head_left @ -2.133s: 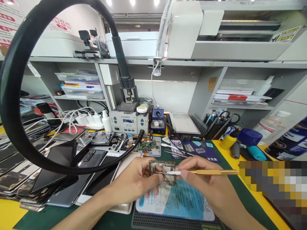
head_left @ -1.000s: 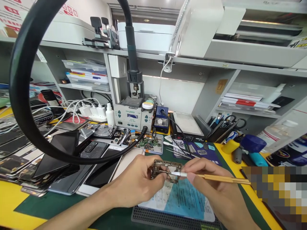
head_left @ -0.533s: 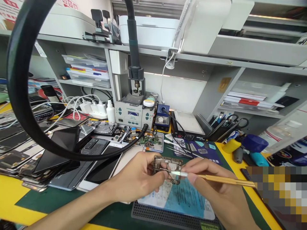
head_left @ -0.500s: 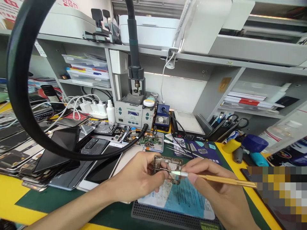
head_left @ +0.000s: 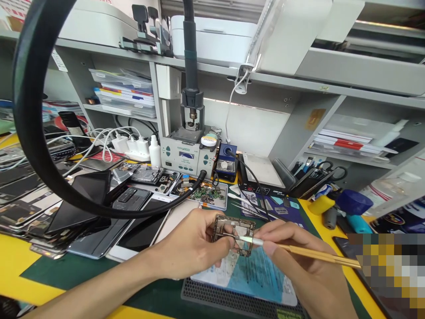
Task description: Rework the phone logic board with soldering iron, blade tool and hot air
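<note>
**Two hands work on a small circuit board above a crowded worktop**

Stacked phones (head_left: 49,208) crowd the worktop's left edge; the left hand (head_left: 191,246) pinches a circuit board (head_left: 234,230), raised over a blue sheet (head_left: 252,277); the right hand (head_left: 299,259) is closed around a gold-handled tool (head_left: 308,253), its tip touching the board; open green mat (head_left: 79,272) lies beneath the left forearm.

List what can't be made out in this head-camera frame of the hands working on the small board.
- Tool tip on the circuit board: too small to tell what the gold-handled tool touches.
- Board's lower left part: covered by the left hand thumb.
- Right hand: wrist cut off by the bottom edge.
- Lower right corner: pixelated, contents unreadable.
- Station display: too small to read.
- Blue sheet print: blurred.
</note>
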`<action>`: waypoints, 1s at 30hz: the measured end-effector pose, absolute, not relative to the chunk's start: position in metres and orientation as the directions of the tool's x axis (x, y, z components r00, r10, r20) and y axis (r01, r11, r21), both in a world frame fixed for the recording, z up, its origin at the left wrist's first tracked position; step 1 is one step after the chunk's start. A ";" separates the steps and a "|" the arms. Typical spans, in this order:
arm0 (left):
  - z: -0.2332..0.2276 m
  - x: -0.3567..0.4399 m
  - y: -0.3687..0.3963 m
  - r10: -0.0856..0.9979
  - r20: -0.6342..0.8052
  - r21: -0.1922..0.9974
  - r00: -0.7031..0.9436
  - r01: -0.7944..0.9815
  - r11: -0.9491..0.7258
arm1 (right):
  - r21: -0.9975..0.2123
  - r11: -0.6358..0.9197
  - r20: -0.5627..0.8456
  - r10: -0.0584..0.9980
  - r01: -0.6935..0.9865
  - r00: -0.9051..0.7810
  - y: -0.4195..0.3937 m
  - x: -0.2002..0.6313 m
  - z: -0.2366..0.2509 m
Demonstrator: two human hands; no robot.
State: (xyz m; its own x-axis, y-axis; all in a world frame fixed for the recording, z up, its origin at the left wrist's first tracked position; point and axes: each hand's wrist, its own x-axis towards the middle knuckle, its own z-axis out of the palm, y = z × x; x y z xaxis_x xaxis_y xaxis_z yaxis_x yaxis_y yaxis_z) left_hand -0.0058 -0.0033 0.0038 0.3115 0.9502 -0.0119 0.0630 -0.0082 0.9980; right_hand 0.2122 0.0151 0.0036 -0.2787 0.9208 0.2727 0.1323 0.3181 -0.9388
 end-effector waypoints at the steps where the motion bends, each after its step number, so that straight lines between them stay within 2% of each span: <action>1: 0.004 -0.006 -0.003 0.950 -0.012 0.998 0.311 0.060 -0.007 | -0.941 0.313 0.269 0.924 0.132 -0.272 0.015 0.212 0.004; 11: 0.005 -0.006 -0.003 0.941 -0.030 0.998 0.337 0.057 0.012 | -0.935 0.324 0.281 0.924 0.144 -0.259 0.016 0.212 0.004; 21: 0.001 -0.009 -0.002 0.932 -0.050 0.998 0.358 0.047 0.036 | -0.883 0.440 0.360 0.859 0.164 -0.363 0.024 0.217 0.001; 26: -0.002 -0.010 0.001 0.930 -0.081 0.996 0.360 0.054 0.066 | -0.929 0.342 0.295 0.914 0.138 -0.278 0.017 0.211 0.003; 30: 0.000 -0.009 0.001 0.927 -0.086 0.996 0.366 0.035 0.078 | -0.938 0.330 0.293 0.919 0.106 -0.265 0.014 0.207 0.005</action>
